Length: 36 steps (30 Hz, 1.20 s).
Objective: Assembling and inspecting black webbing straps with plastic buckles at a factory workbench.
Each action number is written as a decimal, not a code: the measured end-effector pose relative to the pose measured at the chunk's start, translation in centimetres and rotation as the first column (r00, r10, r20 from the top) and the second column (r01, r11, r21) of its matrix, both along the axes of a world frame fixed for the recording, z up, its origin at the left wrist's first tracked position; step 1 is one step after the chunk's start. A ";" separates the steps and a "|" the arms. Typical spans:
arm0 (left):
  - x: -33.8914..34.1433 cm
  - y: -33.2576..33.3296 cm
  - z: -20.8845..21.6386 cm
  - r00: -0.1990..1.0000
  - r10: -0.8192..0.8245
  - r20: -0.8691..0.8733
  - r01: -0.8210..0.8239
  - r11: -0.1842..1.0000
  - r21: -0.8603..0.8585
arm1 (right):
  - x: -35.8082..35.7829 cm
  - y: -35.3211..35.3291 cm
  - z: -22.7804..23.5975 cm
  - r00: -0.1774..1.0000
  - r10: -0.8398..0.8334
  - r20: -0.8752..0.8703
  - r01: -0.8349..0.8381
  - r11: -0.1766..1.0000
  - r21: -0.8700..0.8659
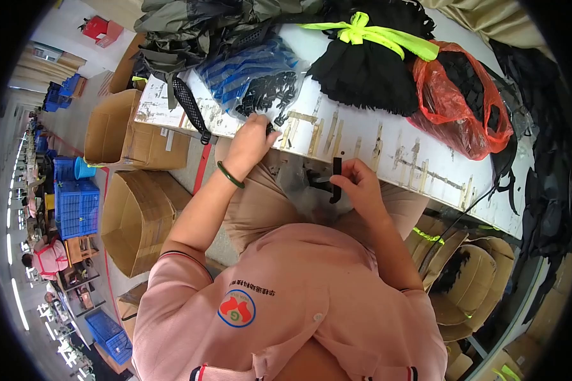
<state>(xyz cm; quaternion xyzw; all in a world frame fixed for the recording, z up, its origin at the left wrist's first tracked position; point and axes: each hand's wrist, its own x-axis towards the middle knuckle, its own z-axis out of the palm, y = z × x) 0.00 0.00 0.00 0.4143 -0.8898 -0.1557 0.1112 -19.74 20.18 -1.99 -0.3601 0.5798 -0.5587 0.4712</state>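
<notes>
A person in a pink shirt (362,286) is sitting at the lower center of the frame and working with both hands. Right of center, the right hand (360,184) is keeping its grip pressed together, thumb and fingers pinching a black strap (337,168) that is standing upright in the picture. Just left of center, the left hand (251,140), below which a green bangle (231,174) is circling the wrist, is pinching a small black piece (270,127) near the worktop's front edge. Between the hands, a clear plastic bag (292,181) is resting over the lap. Above, the white, scuffed worktop (362,127) is carrying a blue-and-clear bag (235,70) with small black parts (270,92) at its mouth, while a black bundle (362,76) is lying at upper center, tied with a yellow-green ribbon (356,32). A red plastic bag (445,127) is sitting at upper right, holding black pieces. Cardboard boxes (140,216) are standing open left of the worktop; farther off, blue crates (76,209) are lining the left side, near another person (51,257) in pink.
</notes>
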 end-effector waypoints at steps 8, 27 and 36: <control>0.7 -0.5 -0.2 0.997 -0.074 -0.019 0.071 0.989 -0.127 | -0.9 0.9 1.6 0.985 -0.124 0.124 0.107 0.985 0.132; -4.4 10.4 1.9 0.678 0.364 -0.639 0.465 0.460 0.756 | 2.3 0.8 4.8 0.630 -0.207 0.749 0.047 0.972 0.229; -3.7 9.6 3.1 0.774 -0.318 -0.548 0.471 0.867 0.161 | 1.6 1.0 5.0 0.909 -0.201 0.364 0.183 0.980 0.083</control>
